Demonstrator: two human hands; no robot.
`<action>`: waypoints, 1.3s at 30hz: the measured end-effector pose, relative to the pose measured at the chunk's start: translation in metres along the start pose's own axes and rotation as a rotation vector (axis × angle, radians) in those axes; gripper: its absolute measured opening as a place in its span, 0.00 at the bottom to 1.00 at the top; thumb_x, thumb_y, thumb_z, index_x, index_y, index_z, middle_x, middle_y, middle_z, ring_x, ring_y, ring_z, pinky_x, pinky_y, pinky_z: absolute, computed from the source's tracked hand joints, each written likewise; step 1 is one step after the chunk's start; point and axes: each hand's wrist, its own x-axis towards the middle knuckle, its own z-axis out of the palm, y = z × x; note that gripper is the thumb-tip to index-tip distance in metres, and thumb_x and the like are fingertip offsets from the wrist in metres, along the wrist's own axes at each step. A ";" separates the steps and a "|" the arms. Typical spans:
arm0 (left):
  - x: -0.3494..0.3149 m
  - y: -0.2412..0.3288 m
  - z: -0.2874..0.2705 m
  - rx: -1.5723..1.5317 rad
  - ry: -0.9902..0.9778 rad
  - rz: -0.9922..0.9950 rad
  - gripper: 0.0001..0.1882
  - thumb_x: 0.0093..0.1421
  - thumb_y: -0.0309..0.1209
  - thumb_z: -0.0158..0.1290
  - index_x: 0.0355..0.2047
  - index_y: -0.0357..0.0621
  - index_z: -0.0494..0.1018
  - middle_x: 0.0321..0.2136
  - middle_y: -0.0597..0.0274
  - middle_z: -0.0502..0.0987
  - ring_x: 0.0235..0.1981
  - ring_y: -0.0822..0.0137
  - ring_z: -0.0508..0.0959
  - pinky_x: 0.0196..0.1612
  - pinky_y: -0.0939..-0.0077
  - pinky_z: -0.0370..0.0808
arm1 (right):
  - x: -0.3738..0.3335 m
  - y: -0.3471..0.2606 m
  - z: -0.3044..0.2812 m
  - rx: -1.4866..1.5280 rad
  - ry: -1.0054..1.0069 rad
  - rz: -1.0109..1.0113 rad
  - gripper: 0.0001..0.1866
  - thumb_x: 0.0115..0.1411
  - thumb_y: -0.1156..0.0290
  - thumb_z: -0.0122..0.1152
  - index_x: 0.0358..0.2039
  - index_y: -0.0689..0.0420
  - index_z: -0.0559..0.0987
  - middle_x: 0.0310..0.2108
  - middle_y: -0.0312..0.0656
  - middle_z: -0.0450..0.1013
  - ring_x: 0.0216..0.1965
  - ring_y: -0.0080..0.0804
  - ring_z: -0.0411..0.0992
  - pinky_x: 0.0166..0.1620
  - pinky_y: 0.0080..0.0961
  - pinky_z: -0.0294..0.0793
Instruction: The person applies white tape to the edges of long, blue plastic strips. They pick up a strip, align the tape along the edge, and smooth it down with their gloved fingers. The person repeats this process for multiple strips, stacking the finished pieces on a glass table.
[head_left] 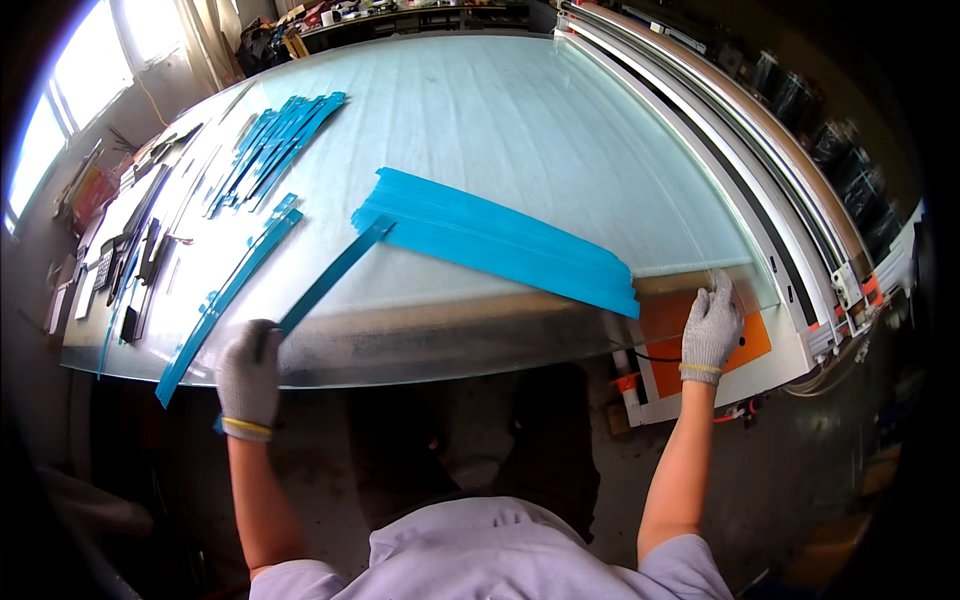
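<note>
Two gloved hands are at the bench [600, 120]: your left hand [249, 375] is closed on the near end of a blue strip [335, 278], whose far end overlaps the left end of a wide blue band [495, 240]. Your right hand [712, 325] is by the front-right edge; whether its fingers grip anything, you cannot tell. A sideways tug could drag the band askew, because the ends overlap; held at one end only, the strip might also bend. A brush of your left arm could knock down the long strip [230, 295] overhanging the front edge. Count one held strip, one band, at least one long strip, and one rear heap [280, 145], too overlapped to number.
</note>
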 end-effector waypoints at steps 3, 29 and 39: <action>0.024 -0.059 -0.012 0.060 0.025 -0.084 0.10 0.65 0.32 0.56 0.38 0.38 0.80 0.28 0.45 0.81 0.31 0.49 0.82 0.37 0.60 0.77 | 0.010 -0.008 0.009 -0.184 -0.176 0.087 0.29 0.68 0.68 0.56 0.69 0.50 0.64 0.38 0.47 0.81 0.43 0.42 0.79 0.56 0.45 0.72; -0.007 0.165 0.099 -0.061 -0.318 0.526 0.29 0.53 0.29 0.63 0.58 0.44 0.73 0.60 0.55 0.73 0.62 0.47 0.69 0.65 0.52 0.65 | -0.018 -0.110 -0.028 0.156 -0.617 -0.491 0.37 0.72 0.42 0.41 0.71 0.54 0.61 0.71 0.54 0.57 0.71 0.58 0.55 0.72 0.53 0.51; -0.013 0.194 0.112 -0.149 -0.344 0.625 0.15 0.55 0.31 0.62 0.45 0.50 0.82 0.51 0.60 0.78 0.54 0.49 0.74 0.58 0.53 0.70 | -0.092 -0.077 -0.061 0.952 -0.096 0.481 0.13 0.69 0.62 0.61 0.39 0.61 0.78 0.28 0.36 0.75 0.30 0.26 0.74 0.37 0.26 0.76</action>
